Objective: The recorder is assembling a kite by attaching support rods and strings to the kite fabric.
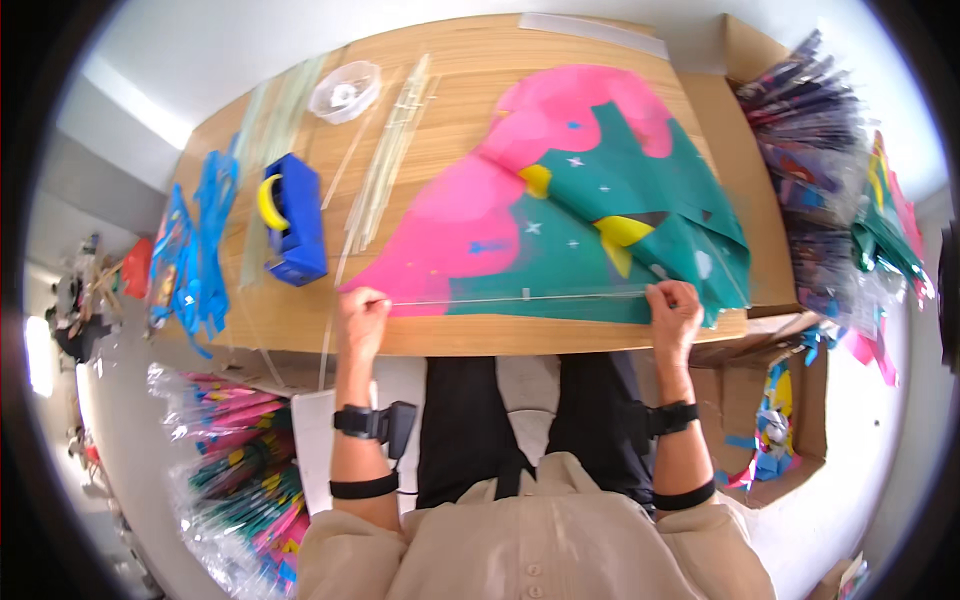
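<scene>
A pink and green printed fabric sheet (480, 240), with yellow patches and small white stars, lies partly folded along the table's near edge. Across its near edge runs a thin pale rod (570, 296) with a small whitish piece near its middle. At the sheet's left corner, my left hand (365, 305) is closed in a pinch at the rod's left end. My right hand (677, 302) pinches at the rod's other end, by the sheet's right part. Whether the fingers also grip the fabric is hard to see.
Left on the wooden table (465, 75) are a blue tape dispenser (297, 220), a bundle of pale sticks (392, 155), a round plastic tub (345, 92) and blue strips (212, 235). Bagged colourful bundles (245, 470) lie lower left. An open carton (800, 440) and wrapped packs (815, 150) stand right.
</scene>
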### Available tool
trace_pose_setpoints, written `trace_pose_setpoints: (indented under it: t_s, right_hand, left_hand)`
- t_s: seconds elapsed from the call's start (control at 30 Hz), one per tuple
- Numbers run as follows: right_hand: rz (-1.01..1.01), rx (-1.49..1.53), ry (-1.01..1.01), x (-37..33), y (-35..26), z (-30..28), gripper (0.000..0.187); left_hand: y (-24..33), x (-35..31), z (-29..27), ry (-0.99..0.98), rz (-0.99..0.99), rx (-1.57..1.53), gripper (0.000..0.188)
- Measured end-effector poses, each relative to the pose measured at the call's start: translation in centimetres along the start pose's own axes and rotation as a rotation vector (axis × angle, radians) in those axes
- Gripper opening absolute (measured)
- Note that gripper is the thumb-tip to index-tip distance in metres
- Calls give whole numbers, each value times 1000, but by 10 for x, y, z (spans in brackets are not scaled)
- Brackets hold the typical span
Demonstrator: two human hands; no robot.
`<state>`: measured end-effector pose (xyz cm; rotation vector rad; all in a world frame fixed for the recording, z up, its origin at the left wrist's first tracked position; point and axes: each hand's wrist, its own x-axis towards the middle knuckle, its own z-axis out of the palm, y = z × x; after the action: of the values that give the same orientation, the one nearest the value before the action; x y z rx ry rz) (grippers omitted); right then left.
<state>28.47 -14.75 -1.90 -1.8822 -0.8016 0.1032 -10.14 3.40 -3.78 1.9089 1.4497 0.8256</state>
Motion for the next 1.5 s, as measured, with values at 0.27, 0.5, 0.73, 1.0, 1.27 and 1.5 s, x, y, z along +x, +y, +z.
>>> trace_pose_setpoints:
  t_s: [0.27, 0.5, 0.73, 1.0, 1.27, 1.5]
  right_hand:
    - [38, -14, -2, 0, 4, -3, 7]
    - [61, -76, 18, 0, 5, 0, 7]
    - [64, -124, 18, -1, 3, 1, 8]
    - [61, -143, 28, -1, 2, 2, 9]
    - [81, -154, 27, 0, 5, 2, 11]
    - [42, -160, 54, -1, 2, 3, 11]
  left_hand:
    - [27, -5, 0, 8, -91, -73, 0]
    - [27, -7, 3, 5, -83, -174, 2]
    - [34, -8, 1, 8, -107, -156, 2]
    - [39, -11, 0, -1, -95, -138, 2]
    - [27, -12, 3, -13, -91, -195, 3]
    - [31, -13, 2, -13, -105, -167, 2]
